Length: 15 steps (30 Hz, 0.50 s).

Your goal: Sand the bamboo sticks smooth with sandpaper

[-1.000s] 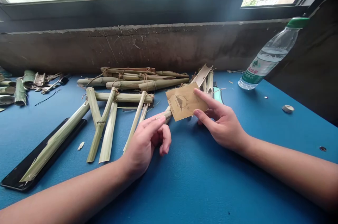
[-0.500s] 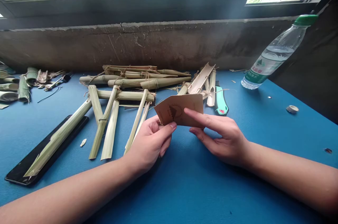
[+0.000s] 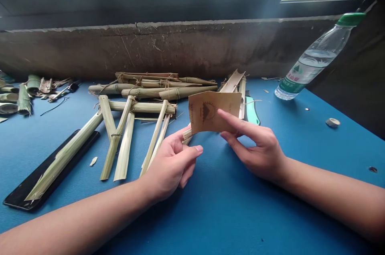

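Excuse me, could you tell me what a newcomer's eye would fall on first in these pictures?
A brown kraft-paper tag with a mountain emblem stands out at the centre, held by the left hand, with the right hand at its edge. Tied bamboo strips lie behind it on a blue mat. A clear water bottle leans at far right.

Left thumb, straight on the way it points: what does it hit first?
Probably the curled middle finger of the bare right hand, just below the tan kraft-paper tag. The left thumb points right across a small gap. Depth is unclear, so it might pass beneath.
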### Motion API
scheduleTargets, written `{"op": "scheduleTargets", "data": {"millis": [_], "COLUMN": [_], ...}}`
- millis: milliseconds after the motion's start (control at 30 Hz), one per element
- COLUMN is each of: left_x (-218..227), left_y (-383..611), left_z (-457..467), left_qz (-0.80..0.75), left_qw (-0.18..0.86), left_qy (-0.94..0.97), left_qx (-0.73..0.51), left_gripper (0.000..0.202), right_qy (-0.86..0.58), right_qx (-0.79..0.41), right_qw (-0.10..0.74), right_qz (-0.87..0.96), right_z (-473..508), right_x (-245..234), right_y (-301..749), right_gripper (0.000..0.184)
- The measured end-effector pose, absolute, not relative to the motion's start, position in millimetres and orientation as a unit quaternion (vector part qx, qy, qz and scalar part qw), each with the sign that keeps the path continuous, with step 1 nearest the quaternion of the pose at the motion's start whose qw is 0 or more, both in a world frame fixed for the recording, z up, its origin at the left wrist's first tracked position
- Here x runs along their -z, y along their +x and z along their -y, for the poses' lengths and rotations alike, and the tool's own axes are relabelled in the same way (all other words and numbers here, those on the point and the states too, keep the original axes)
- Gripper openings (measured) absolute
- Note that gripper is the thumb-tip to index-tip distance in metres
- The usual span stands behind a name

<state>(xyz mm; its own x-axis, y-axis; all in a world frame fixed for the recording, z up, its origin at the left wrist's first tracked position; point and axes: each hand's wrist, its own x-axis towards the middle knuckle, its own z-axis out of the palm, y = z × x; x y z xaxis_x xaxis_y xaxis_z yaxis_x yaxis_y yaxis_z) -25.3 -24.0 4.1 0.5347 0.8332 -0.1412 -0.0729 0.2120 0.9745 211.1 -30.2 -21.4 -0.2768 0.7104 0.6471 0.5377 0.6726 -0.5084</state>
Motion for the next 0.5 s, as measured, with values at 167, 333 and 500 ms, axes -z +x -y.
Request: {"op": "scheduleTargets", "data": {"millis": [167,333,500], "left_x": [-4.4,-3.6,-4.8], "left_y": [-25.7,-25.0,-22.9], "left_z": [25.0,24.5,24.9], "left_qz": [-0.364,-0.354,-0.37], "left_qw": [0.693,0.692,0.7], "left_qy": [0.532,0.536,0.513], "left_qx": [-0.323,-0.328,-0.332], "left_gripper": [0.046,0.037,0.044], "right_qy": [-0.353,-0.399,-0.475], "right_qx": [-0.101,-0.104,-0.192], "right_qw": [0.425,0.428,0.475], "right_qz": [0.828,0.804,0.716], "right_z": [32.1,33.4,25.9], "right_x": [21.2,21.8,19.8], "right_y": [211.0,210.9,209.6], "right_gripper": [0.071,0.066,0.056]}}
